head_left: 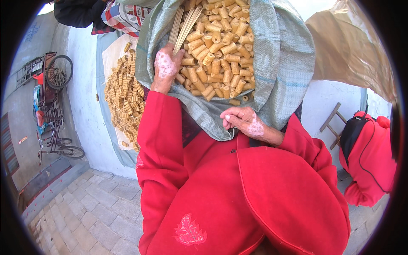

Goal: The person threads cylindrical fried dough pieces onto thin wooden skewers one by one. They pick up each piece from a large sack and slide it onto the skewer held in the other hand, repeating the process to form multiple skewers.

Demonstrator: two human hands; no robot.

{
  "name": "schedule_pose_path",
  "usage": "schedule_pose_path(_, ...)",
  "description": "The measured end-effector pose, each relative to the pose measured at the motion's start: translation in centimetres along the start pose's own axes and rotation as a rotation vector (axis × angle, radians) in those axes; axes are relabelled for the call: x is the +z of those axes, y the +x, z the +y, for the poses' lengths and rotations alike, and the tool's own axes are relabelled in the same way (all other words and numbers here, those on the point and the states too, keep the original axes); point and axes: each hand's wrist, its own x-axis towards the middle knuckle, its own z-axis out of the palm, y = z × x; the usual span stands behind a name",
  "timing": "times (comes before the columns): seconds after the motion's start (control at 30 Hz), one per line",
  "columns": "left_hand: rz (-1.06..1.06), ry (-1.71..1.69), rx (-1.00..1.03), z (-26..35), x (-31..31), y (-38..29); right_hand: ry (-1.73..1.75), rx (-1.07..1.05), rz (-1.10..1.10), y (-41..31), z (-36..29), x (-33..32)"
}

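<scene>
In the head view, my left hand (166,65) grips a bundle of thin wooden skewers (188,27) at the left side of a woven plastic sack (280,54). The sack lies open before me, its mouth spread wide. Inside are many short, hollow, golden-brown food rolls (220,47), loosely heaped. At the sack's near edge is my right hand (244,121), with fingers curled and the thumb against them. Nothing shows between those fingers, though the palm is hidden.
Left of the sack, a sheet (122,134) bears a pile of skewered rolls (126,95). A printed bag (124,16) and a dark sleeve show beyond. Brown plastic film (347,47), a wooden frame (333,124) and a person in red (366,159) are at right. A tricycle (57,127) stands far left.
</scene>
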Motion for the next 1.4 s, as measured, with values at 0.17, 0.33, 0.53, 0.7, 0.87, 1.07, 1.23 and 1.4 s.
schedule_pose_path(0.17, -0.109, -0.333, -0.192, 0.1, -0.5, -0.2, -0.004, -0.001, 0.015, -0.2, -0.1, -0.2)
schedule_pose_path(0.33, -0.173, -0.604, -0.16, 0.5, -2.5, -1.0, 0.01, 0.011, 0.016, -0.1, 0.2, -0.1)
schedule_pose_path(0.53, -0.147, -0.887, -0.127, 2.5, -4.3, -2.4, -0.001, -0.006, 0.023, -0.1, -0.1, -0.2)
schedule_pose_path(0.7, -0.085, -1.05, -0.069, 5.9, -6.4, -4.4, -0.075, -0.071, 0.114, -0.3, -2.2, -0.2)
schedule_pose_path(0.87, -0.484, -1.128, -0.212, 10.9, -3.7, -8.5, -0.143, -0.245, 0.295, -1.3, -7.3, 0.4)
schedule_pose_path(1.07, -0.894, -1.227, -0.113, 12.3, 3.3, -13.6, 0.07, -0.193, 0.316, -3.3, -8.8, 1.0)
schedule_pose_path(1.23, -0.908, -1.038, -0.083, 12.6, 4.1, -14.1, 0.219, -0.164, 0.342, -3.4, -8.3, 0.1)
schedule_pose_path(1.4, -0.811, -0.803, -0.08, 11.5, 1.3, -12.4, 0.224, -0.267, 0.408, -2.0, -9.9, -1.7)
